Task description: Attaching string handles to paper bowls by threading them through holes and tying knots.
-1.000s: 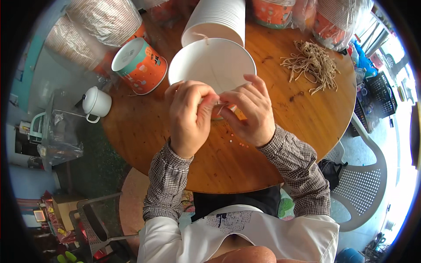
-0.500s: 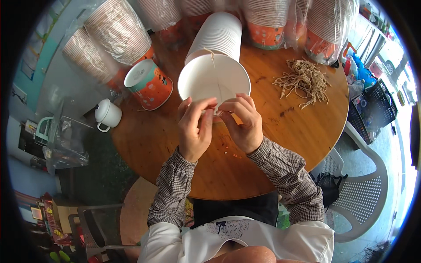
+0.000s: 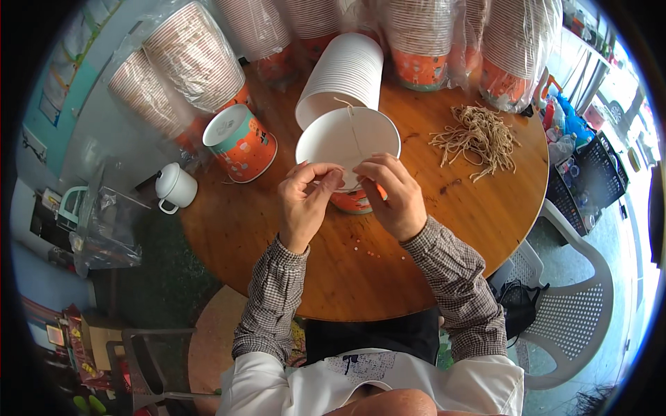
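Note:
An orange paper bucket with a white inside (image 3: 326,135) stands on the table in front of me, its mouth open upward. A thin piece of twine (image 3: 354,132) hangs over its far rim and runs across the opening to my right hand (image 3: 397,197). That hand pinches the twine near the bucket's close rim. My left hand (image 3: 305,201) is beside it at the same rim, thumb and forefinger pressed together. What lies between those left fingertips is too small to make out. The bucket's orange outside (image 3: 352,203) shows below my fingers.
Behind the bucket lies a stack of white-lined buckets (image 3: 343,73). An upturned orange bucket (image 3: 243,149) stands to the left, near a white enamel mug (image 3: 177,186). A heap of twine (image 3: 479,139) lies right on the wooden table (image 3: 333,284). Plastic-wrapped bucket stacks (image 3: 198,59) line the back.
My hands have drawn slightly apart, the right one shifting right. The bucket appears a little lower and further right in view, with its orange outside now showing below the rim.

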Action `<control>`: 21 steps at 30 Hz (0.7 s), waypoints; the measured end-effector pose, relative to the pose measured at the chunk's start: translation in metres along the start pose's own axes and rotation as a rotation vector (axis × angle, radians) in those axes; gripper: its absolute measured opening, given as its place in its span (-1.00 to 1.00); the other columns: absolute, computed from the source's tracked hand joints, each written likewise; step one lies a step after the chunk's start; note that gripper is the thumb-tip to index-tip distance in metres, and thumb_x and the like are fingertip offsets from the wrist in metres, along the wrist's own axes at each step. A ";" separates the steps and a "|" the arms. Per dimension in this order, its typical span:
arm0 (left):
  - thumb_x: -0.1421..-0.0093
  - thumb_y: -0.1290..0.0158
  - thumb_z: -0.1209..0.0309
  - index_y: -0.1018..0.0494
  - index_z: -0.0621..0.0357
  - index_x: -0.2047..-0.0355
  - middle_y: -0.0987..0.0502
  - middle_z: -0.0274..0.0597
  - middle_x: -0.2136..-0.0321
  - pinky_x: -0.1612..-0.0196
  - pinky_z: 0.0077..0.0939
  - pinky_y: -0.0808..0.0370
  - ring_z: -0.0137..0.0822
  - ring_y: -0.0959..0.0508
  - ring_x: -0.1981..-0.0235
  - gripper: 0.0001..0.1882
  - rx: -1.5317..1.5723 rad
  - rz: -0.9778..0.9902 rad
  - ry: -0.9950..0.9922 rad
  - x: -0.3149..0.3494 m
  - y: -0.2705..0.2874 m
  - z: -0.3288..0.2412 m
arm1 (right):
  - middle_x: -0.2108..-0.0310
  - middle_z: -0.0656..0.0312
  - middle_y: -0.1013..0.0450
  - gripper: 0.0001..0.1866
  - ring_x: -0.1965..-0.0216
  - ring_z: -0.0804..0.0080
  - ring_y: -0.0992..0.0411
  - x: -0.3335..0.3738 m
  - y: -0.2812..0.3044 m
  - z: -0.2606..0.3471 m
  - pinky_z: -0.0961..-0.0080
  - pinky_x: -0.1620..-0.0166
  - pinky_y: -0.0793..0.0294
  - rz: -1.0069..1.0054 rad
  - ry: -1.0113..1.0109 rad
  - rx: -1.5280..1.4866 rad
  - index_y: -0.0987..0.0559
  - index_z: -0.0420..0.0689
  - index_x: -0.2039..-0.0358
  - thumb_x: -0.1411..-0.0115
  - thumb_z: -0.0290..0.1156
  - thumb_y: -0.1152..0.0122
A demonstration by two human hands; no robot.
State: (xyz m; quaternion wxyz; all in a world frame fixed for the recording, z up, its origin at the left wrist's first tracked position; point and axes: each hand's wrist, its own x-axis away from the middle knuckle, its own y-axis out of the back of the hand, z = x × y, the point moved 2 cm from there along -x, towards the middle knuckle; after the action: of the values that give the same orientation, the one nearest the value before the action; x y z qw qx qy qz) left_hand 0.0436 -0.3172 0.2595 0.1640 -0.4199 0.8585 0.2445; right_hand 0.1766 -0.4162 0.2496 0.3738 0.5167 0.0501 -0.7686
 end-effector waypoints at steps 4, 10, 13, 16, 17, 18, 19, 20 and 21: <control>-0.24 -0.11 0.45 -0.54 0.34 0.28 -0.58 -0.28 0.46 0.29 -0.65 -0.54 -0.53 -0.57 0.44 -0.84 0.238 -0.121 0.053 -0.003 0.004 0.000 | 0.30 0.19 -0.46 -0.76 0.23 0.18 -0.44 -0.006 0.009 -0.007 0.31 0.18 -0.47 -0.013 0.134 0.178 -0.52 -0.17 0.27 0.00 -0.63 -0.23; -0.20 -0.15 0.32 -0.57 0.28 0.38 -0.60 -0.22 0.52 0.26 -0.49 -0.46 -0.48 -0.54 0.50 -0.77 -0.062 0.050 0.026 -0.016 0.005 -0.002 | 0.26 0.17 -0.49 -0.76 0.20 0.18 -0.46 -0.005 0.014 -0.007 0.35 0.15 -0.49 -0.110 0.124 0.143 -0.53 -0.18 0.29 0.04 -0.63 -0.27; -0.19 -0.16 0.29 -0.59 0.16 0.37 -0.59 -0.26 0.55 0.02 -0.35 -0.34 -0.41 -0.55 0.49 -0.81 -0.249 0.174 -0.065 -0.019 0.003 -0.005 | 0.23 0.17 -0.52 -0.76 0.18 0.20 -0.49 -0.005 0.018 -0.005 0.32 0.09 -0.49 -0.127 0.182 0.144 -0.56 -0.18 0.30 0.04 -0.65 -0.27; -0.20 -0.14 0.28 -0.60 0.10 0.39 -0.60 -0.36 0.55 -0.13 -0.31 -0.17 -0.43 -0.57 0.43 -0.83 -0.251 0.282 -0.113 -0.015 0.002 -0.010 | 0.19 0.18 -0.53 -0.75 0.16 0.24 -0.50 -0.005 0.019 -0.005 0.27 0.00 -0.47 -0.105 0.182 0.133 -0.59 -0.16 0.28 0.03 -0.65 -0.26; -0.20 -0.13 0.29 -0.60 0.09 0.39 -0.61 -0.36 0.53 -0.13 -0.30 -0.16 -0.45 -0.58 0.40 -0.83 -0.263 0.306 -0.123 -0.012 0.001 -0.011 | 0.18 0.20 -0.54 -0.75 0.15 0.27 -0.51 -0.005 0.019 -0.005 0.26 -0.04 -0.44 -0.099 0.159 0.116 -0.60 -0.15 0.27 0.03 -0.64 -0.26; -0.21 -0.12 0.30 -0.60 0.09 0.38 -0.62 -0.36 0.51 -0.14 -0.29 -0.15 -0.46 -0.58 0.36 -0.84 -0.268 0.320 -0.143 -0.009 -0.001 -0.012 | 0.18 0.22 -0.54 -0.74 0.15 0.30 -0.52 -0.005 0.018 -0.006 0.24 -0.08 -0.41 -0.074 0.145 0.102 -0.60 -0.14 0.27 0.02 -0.64 -0.26; -0.21 -0.12 0.30 -0.60 0.09 0.38 -0.62 -0.36 0.51 -0.14 -0.29 -0.15 -0.46 -0.58 0.36 -0.84 -0.274 0.328 -0.129 -0.009 -0.001 -0.012 | 0.18 0.22 -0.54 -0.74 0.15 0.30 -0.52 -0.005 0.018 -0.006 0.24 -0.08 -0.41 -0.092 0.134 0.097 -0.60 -0.14 0.27 0.02 -0.64 -0.26; -0.22 -0.10 0.34 -0.58 0.13 0.38 -0.62 -0.35 0.50 -0.10 -0.37 -0.19 -0.46 -0.57 0.39 -0.85 -0.283 0.328 -0.203 -0.009 -0.002 -0.014 | 0.18 0.23 -0.55 -0.76 0.15 0.32 -0.52 -0.005 0.018 -0.007 0.24 -0.10 -0.39 -0.077 0.111 0.102 -0.61 -0.13 0.26 0.00 -0.62 -0.25; -0.23 -0.09 0.38 -0.57 0.17 0.38 -0.62 -0.34 0.49 -0.06 -0.45 -0.24 -0.45 -0.56 0.43 -0.85 -0.267 0.311 -0.304 -0.008 -0.002 -0.016 | 0.18 0.25 -0.56 -0.77 0.15 0.34 -0.52 -0.006 0.018 -0.007 0.24 -0.11 -0.36 -0.044 0.100 0.110 -0.61 -0.11 0.25 -0.03 -0.61 -0.25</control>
State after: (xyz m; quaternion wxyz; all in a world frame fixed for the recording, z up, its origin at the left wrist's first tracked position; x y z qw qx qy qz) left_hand 0.0489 -0.3217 0.2763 0.1947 -0.2591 0.8383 0.4383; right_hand 0.1944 -0.4227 0.2563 0.3247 0.5728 0.0378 -0.7517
